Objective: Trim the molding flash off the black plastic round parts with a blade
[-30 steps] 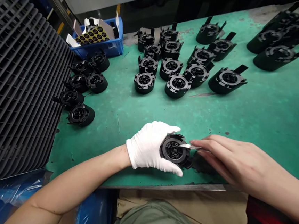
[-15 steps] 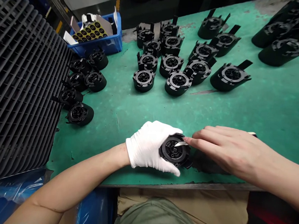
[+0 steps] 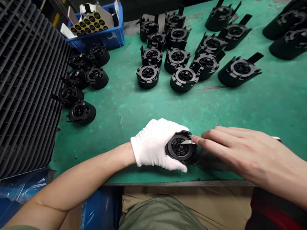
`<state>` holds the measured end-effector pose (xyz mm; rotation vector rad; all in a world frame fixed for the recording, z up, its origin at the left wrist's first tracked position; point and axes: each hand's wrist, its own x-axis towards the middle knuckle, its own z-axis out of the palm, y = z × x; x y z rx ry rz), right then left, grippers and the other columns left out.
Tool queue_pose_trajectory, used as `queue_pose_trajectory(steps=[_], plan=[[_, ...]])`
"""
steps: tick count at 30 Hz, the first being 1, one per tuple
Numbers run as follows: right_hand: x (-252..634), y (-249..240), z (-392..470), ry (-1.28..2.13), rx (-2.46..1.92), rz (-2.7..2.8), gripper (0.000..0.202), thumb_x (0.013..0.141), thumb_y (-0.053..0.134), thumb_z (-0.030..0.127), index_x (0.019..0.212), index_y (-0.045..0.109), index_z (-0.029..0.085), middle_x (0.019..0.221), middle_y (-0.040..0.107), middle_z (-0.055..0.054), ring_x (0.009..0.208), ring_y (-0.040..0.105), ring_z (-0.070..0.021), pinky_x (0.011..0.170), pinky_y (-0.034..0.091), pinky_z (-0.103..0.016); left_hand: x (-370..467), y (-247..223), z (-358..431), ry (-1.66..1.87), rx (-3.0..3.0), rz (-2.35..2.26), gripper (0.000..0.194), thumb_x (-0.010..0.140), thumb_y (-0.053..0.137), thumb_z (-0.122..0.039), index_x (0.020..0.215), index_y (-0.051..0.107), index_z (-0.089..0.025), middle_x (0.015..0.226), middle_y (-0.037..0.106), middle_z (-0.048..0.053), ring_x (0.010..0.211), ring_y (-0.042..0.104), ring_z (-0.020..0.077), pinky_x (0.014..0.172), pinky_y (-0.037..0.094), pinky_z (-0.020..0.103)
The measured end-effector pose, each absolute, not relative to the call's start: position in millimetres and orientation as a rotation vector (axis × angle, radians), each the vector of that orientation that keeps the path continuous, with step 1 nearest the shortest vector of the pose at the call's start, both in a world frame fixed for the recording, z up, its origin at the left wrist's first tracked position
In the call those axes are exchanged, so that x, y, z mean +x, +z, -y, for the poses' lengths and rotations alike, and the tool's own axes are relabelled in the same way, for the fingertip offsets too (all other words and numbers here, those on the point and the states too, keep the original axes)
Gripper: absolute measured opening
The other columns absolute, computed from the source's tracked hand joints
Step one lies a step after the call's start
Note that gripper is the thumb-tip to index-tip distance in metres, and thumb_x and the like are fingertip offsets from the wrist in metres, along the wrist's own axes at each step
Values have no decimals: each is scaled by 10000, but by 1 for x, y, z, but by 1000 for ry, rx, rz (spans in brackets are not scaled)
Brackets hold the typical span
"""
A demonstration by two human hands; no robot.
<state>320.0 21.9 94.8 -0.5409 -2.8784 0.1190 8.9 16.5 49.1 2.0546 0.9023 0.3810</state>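
My left hand, in a white glove, is wrapped round a black round plastic housing near the table's front edge. The housing's ribbed inner face points up toward me. My bare right hand is closed on a knife; a thin pale blade shows past the index fingertip, and most of the handle is hidden under the palm. The blade's tip lies over the middle of the housing; whether it touches cannot be made out.
Several similar black housings stand at the back of the green table, with more at left. A blue bin holds a sheet of round stickers. A dark slatted rack borders the left side.
The whole view has shifted slightly. The blade has turned a little flatter over the housing, and my right hand has moved slightly right. Both hands keep their grips.
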Motion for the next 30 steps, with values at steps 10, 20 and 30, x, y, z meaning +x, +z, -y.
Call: queue_pose_trajectory(steps=[10, 20, 30], plan=[[325, 90, -43, 94, -429, 2931, 530, 1255, 378, 50, 1347, 872, 216, 1030, 798, -49, 861, 692, -239, 812, 545, -397, 8, 45, -18, 361, 2080, -905, 840, 811, 1043, -929, 1326, 853, -293, 1241, 961, 92, 1168, 931, 437, 1004, 680, 489], [327, 85, -43, 212, -516, 2914, 575, 1315, 333, 145, 1387, 892, 257, 1013, 810, -55, 877, 695, -251, 807, 521, -414, 8, 47, -18, 340, 2063, -903, 837, 826, 1021, -943, 1320, 852, -289, 1242, 954, 90, 1150, 923, 426, 988, 673, 489], [328, 86, -40, 128, -461, 2959, 470, 1249, 401, 43, 1358, 818, 230, 1022, 769, -51, 870, 694, -252, 785, 537, -404, 8, 46, -18, 317, 2078, -915, 876, 801, 1046, -943, 1359, 856, -295, 1282, 953, 109, 1220, 923, 452, 1049, 706, 518]])
